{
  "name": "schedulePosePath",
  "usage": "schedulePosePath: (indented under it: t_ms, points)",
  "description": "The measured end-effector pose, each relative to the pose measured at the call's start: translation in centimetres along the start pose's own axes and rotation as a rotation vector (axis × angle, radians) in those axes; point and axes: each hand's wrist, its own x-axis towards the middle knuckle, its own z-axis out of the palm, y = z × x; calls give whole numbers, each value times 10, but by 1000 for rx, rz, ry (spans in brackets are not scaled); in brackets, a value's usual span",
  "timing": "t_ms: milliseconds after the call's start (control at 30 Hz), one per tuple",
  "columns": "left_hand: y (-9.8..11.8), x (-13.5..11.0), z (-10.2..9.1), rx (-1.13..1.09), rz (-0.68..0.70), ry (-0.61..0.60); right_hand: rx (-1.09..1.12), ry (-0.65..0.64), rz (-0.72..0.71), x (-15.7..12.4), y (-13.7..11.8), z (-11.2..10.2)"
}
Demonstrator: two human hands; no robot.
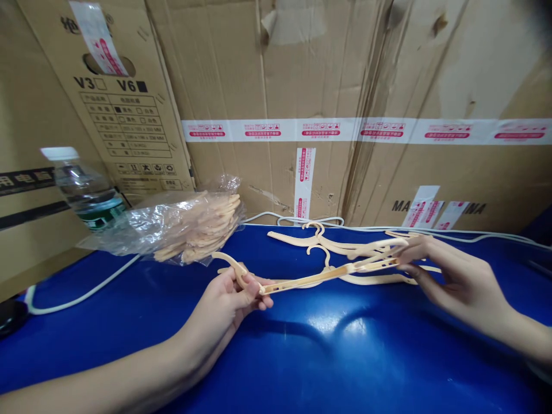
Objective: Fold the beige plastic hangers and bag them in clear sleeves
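A beige plastic folding clothes hanger [310,280] is stretched between my two hands above the blue table. My left hand [230,299] is closed on its left end, thumb on top, with a curved piece sticking up past the fingers. At its right end, my right hand [457,276] pinches the hanger between thumb and fingertips. Right behind it lie more beige hangers [291,237] with their hooks pointing up and left, partly hidden by the held one and by my right hand.
On the left, a clear plastic bag [133,227] holds a stack of beige hanger pieces [209,227]. Behind it leans a water bottle [86,192]. A white cable [90,296] runs along the back of the blue table [276,368]. Cardboard boxes [259,75] wall off the rear.
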Motion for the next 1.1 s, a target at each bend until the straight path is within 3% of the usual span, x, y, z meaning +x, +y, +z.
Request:
schedulePosePath:
  t_ms: [267,467,867,1100]
  points:
    - [-5,4,-6,58,114,90,12,-31,-7,7,-17,-3]
    - [3,4,2,85,107,139,17,-32,-4,10,-25,-3]
    - [-3,7,-11,66,4,-49,-32,29,-29,12,-22,-5]
    - [4,2,-3,49,40,37,-12,16,82,7,-23,-4]
